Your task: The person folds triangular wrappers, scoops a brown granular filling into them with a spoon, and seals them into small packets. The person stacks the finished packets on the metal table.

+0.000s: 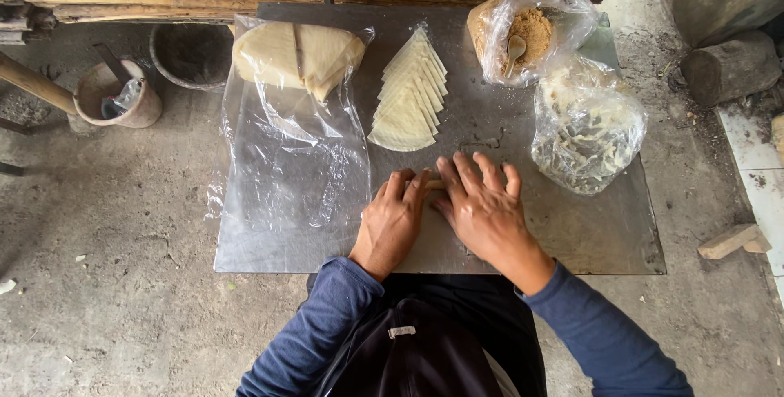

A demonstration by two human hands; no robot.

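Observation:
Both my hands rest palm-down on a grey metal board (572, 234), side by side over a small pale dough roll (434, 185) that is mostly hidden under the fingers. My left hand (394, 219) covers its left end with fingers curled. My right hand (482, 205) lies flat over its right part, fingers spread. Just beyond the hands lies a fanned row of pale wedge-shaped pastry sheets (411, 95).
A clear plastic sheet (294, 176) holds a stack of folded sheets (296, 55) at left. At right sit a bag of brown crumbly filling with a spoon (527, 33) and a bag of pale and dark filling (584, 127). Pots (114, 95), wooden planks and logs (731, 66) surround the board.

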